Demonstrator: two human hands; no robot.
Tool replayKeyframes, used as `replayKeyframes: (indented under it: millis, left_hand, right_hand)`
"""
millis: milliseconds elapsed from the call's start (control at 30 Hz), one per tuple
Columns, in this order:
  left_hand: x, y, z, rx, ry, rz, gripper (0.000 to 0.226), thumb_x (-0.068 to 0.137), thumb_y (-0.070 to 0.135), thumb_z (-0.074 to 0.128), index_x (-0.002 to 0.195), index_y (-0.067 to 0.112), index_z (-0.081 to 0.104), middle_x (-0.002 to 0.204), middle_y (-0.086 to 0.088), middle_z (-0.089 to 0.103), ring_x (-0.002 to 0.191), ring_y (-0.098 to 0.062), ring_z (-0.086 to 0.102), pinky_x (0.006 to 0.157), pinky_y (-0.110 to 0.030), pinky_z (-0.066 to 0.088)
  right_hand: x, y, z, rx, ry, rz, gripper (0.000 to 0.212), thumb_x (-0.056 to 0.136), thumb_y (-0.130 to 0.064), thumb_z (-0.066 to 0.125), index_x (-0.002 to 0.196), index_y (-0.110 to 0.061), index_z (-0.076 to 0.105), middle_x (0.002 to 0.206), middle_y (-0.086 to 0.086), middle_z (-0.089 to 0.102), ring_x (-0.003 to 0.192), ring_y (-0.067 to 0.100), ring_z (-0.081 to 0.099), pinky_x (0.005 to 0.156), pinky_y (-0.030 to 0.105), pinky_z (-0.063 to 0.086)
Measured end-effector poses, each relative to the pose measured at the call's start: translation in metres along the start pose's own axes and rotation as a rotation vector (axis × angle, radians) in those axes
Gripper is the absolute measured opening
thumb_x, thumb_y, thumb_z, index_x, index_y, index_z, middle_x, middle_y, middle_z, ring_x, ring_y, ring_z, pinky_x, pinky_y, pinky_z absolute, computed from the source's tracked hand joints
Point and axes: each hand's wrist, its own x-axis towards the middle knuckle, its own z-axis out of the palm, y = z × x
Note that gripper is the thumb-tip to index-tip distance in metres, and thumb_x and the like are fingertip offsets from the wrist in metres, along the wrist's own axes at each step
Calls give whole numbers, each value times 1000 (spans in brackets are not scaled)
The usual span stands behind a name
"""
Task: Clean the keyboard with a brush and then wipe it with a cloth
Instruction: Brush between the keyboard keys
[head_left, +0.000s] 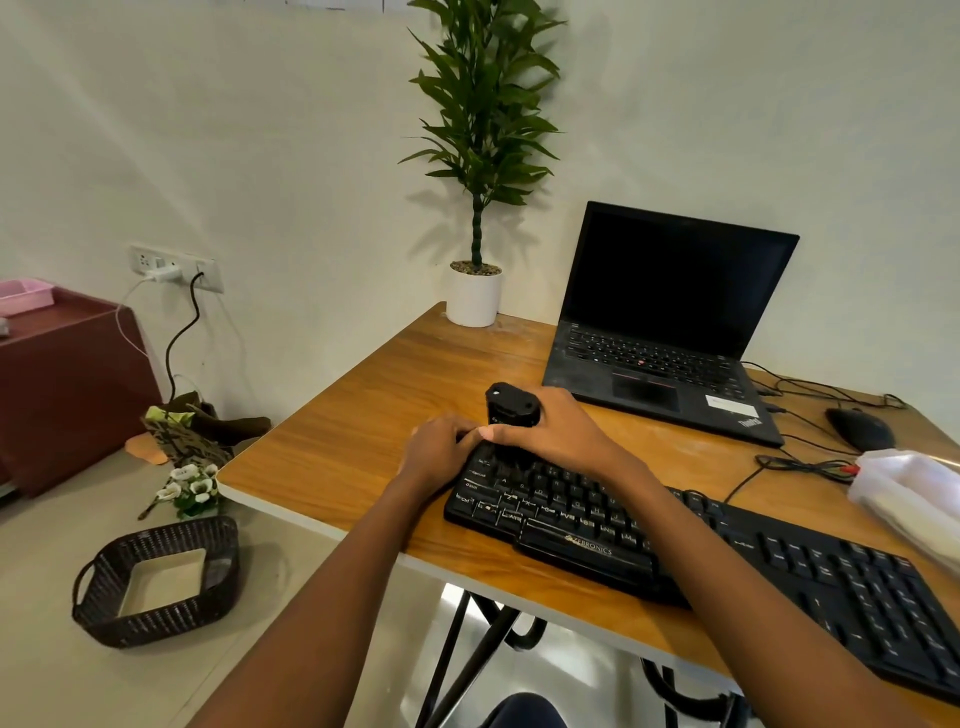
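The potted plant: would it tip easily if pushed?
Probably yes: the potted plant is tall over a small base, so a push high up may tip it. It stands near the desk edge, so it could fall off.

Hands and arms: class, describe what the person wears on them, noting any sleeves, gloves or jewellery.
The left forearm and right forearm are bare to the picture's edge; no sleeves show. The left hand and right hand wear no gloves, and no ring, watch or bracelet is visible.
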Motion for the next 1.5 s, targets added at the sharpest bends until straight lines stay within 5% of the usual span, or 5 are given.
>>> replayKeyframes:
  millis: [333,800,900,1200,1500]
  left_hand:
    - [0,1,-1,5,5,-44,19,91,9,47,83,8,64,87,-14,67,74,-23,56,64,-30,40]
    - [2,-5,2,28,9,-40,19,93,11,48,76,15,56,85,-10,66,77,-27,60,67,-35,48]
    - [2,-2,1,1,14,-43,21,93,10,47,78,12,61,77,-7,62,70,-18,53,56,-26,38]
    - [11,-13,9,37,1,-8,33,95,40,47,106,18,70,110,0,68,100,-18,60,97,-41,42]
    - [10,-12,9,43,-34,21,46,90,58,42,107,23,67,112,1,64,105,-17,55,104,-50,33]
  right_hand:
    - [5,-4,6,88,-107,2,16,81,-25,70,74,-18,56,63,-9,53,48,-5,50,48,12,37]
    - [11,-7,7,112,-215,38,15,81,-26,69,79,-25,54,70,-5,55,57,4,51,51,16,40]
    - [12,-4,7,-10,-82,-29,21,79,-30,71,71,-25,52,67,-10,51,60,5,46,58,20,34]
    - [-25,15,-27,224,299,82,20,82,-28,66,78,-11,57,67,1,57,43,-2,49,42,12,38]
    - [-39,18,-41,229,245,102,14,84,-26,64,77,-18,56,69,-3,58,46,-7,54,45,8,39]
